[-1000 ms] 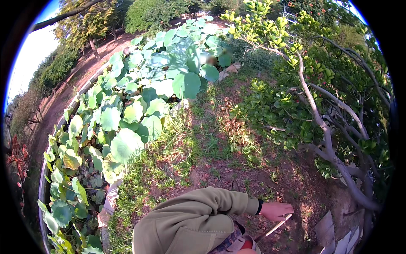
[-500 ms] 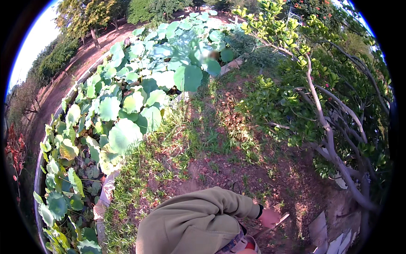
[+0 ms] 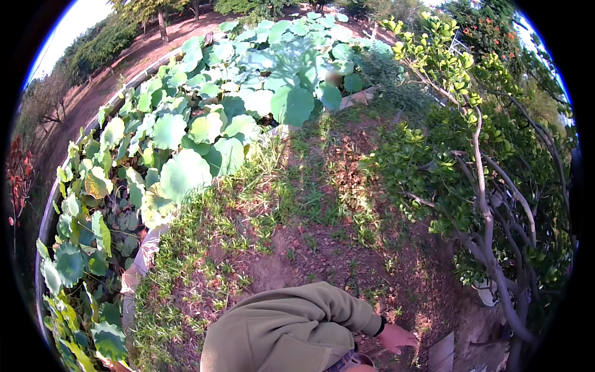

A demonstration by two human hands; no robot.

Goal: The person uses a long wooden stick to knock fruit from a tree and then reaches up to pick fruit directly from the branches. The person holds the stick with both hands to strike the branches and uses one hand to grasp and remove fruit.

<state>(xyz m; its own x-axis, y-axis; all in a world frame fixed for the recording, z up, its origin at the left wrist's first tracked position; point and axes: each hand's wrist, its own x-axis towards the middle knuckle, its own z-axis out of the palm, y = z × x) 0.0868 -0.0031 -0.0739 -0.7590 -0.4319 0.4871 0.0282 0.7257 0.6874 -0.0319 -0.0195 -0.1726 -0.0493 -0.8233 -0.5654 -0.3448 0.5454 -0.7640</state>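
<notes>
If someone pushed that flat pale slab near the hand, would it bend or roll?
The slab is probably stiff, since its visible edges look fairly straight. Its flat face suggests it would slide rather than roll. Weight is harder to guess, because the picture cuts off its lower end.

Broad-leaved plants [image 3: 168,131] left, tree [image 3: 481,186] right, grass [image 3: 263,217] between.

The left hand [image 3: 396,338] (arm [image 3: 338,305] bent) reaches rightward.

Loose olive-green sweatshirt [image 3: 273,325], long-sleeved (dark band [image 3: 380,326] at the wrist), patterned cloth [image 3: 340,361] by the hem.
</notes>
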